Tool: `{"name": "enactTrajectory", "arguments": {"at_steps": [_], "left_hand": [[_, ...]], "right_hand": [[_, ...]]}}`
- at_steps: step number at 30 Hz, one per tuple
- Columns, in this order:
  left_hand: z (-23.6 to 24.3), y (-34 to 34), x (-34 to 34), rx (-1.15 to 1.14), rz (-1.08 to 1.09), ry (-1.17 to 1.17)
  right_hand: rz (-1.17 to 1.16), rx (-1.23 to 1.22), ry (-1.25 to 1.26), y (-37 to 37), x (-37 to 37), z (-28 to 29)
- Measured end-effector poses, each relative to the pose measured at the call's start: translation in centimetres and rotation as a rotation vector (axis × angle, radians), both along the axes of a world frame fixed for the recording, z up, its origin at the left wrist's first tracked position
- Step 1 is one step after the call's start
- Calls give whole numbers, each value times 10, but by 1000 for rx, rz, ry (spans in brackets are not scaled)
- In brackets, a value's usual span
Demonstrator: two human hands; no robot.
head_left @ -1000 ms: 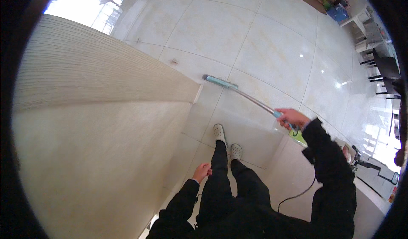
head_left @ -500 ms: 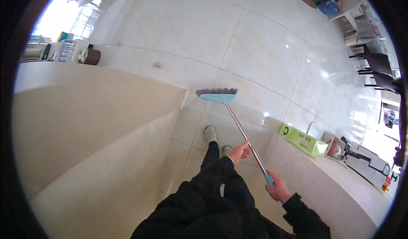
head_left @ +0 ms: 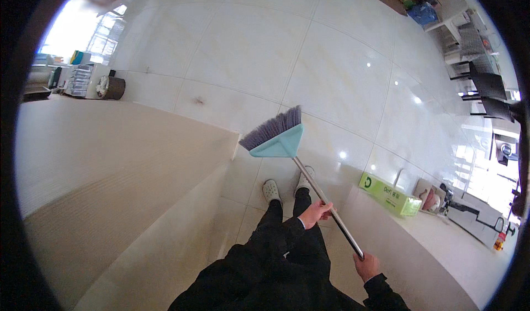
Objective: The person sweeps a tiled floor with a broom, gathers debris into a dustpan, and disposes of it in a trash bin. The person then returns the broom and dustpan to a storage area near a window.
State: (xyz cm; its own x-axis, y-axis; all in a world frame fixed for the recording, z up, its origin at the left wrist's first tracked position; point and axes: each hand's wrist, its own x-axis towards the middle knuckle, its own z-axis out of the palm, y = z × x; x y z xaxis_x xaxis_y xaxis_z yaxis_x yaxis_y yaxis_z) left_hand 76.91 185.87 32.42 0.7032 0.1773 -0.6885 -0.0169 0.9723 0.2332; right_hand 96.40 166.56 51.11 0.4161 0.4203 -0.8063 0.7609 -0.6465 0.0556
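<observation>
A broom (head_left: 277,143) with a light-blue head and grey bristles slants across the passage in front of me, on a shiny metal pole. Its head is tilted, with the bristles fanned toward the far left beside the end of the left wall. Whether the bristles touch the floor, I cannot tell. My left hand (head_left: 316,214) is closed round the middle of the pole. At the near end of the pole, my right hand (head_left: 367,267) is wrapped over the grip and hides it.
Pale tiles cover the floor (head_left: 237,51), with a dark smudge (head_left: 199,100) ahead. A beige low wall (head_left: 132,140) flanks me at left. On the right-hand ledge (head_left: 441,239) lies a green box (head_left: 389,194). Black chairs (head_left: 490,83) stand at far right.
The broom head has come nearer and tipped up, showing more bristles. Both hands have moved nearer to me, and my right hand now covers the blue grip. My right foot has moved forward.
</observation>
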Motion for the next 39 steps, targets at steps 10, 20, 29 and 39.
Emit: {"name": "enactTrajectory", "arguments": {"at_steps": [10, 20, 29, 39], "left_hand": [[7, 214, -102, 907, 578, 867], [1, 355, -127, 1244, -80, 808], [4, 397, -137, 988, 155, 866], [-20, 394, -91, 1148, 30, 692]], "right_hand": [[245, 238, -145, 52, 119, 20], [364, 472, -157, 98, 216, 29], [393, 414, -289, 92, 243, 41], [353, 381, -305, 104, 214, 50]]}}
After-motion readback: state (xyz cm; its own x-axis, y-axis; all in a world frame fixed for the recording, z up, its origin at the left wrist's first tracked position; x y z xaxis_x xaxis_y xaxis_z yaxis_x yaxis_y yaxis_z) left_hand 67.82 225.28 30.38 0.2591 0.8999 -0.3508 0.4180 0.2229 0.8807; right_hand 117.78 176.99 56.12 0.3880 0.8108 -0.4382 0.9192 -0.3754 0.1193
